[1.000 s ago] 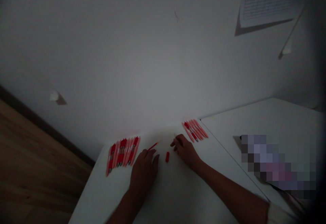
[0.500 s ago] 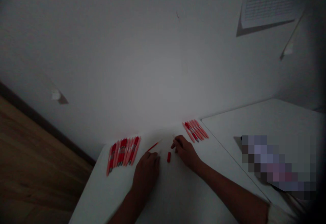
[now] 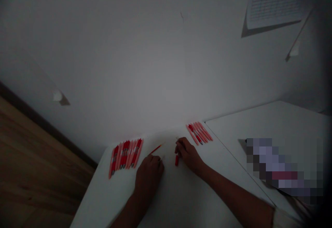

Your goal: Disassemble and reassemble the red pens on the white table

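At the near edge of a white table (image 3: 109, 200), two bare hands rest on the top. The left hand (image 3: 149, 176) is curled, its fingertips (image 3: 155, 159) at the lower end of a thin red stick (image 3: 156, 149), perhaps a pen refill, that slants away from them; whether they pinch it or only touch it, I cannot tell. The right hand (image 3: 189, 155) has its fingers (image 3: 181, 146) bent and drawn together over something small and mostly hidden, with a slim tip showing above them. A short red pen cap (image 3: 176, 160) lies just under those fingers, touching them. Two groups of pink and red pens lie side by side: roughly nine in the left group (image 3: 126, 154), about six in the right group (image 3: 199, 133), their markings too blurred to read. Farther off, a second white table (image 3: 269, 124) carries a pixelated patch (image 3: 284, 167), and a white wall (image 3: 155, 65) holds a printed sheet (image 3: 275, 3) whose lines cannot be read.
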Tool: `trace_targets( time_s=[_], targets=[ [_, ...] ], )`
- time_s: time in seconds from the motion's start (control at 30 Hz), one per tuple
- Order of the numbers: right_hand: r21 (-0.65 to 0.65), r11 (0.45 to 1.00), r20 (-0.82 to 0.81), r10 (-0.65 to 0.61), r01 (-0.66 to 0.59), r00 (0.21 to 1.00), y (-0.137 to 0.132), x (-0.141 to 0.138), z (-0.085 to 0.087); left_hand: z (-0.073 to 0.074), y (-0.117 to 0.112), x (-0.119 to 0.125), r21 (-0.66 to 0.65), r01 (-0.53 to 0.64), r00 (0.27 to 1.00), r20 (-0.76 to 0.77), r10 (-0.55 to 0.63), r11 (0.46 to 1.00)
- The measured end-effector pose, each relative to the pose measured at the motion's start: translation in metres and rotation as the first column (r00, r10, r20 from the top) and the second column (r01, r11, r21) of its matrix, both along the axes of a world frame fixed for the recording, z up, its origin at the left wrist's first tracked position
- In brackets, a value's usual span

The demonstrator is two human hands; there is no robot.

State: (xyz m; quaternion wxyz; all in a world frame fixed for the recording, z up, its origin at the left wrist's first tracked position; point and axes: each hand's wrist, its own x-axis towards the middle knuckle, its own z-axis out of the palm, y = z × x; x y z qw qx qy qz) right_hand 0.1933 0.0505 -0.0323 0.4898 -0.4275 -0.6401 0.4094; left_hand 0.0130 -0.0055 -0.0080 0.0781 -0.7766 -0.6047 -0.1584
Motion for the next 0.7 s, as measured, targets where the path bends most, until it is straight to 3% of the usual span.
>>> trace_targets(
  time_s=[0.13,0.4,0.57,0.7],
  targets=[
    [-0.011,1.0,-0.023,0.01,-0.011,1.0,-0.002,-0.002,0.0,0.001,0.0,-0.002,0.081,0.0,1.0,0.015,-0.001,0.997],
    [-0.059,0.979,-0.102,0.189,-0.196,0.977,-0.004,-0.006,-0.006,0.007,0.002,-0.004,0.194,-0.013,0.988,0.151,-0.016,0.981],
    [-0.06,0.98,-0.051,0.185,-0.188,0.981,-0.006,-0.005,-0.002,0.012,0.002,-0.004,0.289,0.0,0.959,0.27,-0.082,0.957],
    [-0.131,0.975,-0.006,0.181,-0.18,0.984,-0.007,-0.004,0.002,0.013,0.002,-0.004,0.292,0.009,0.951,0.293,-0.099,0.956]
  ],
)
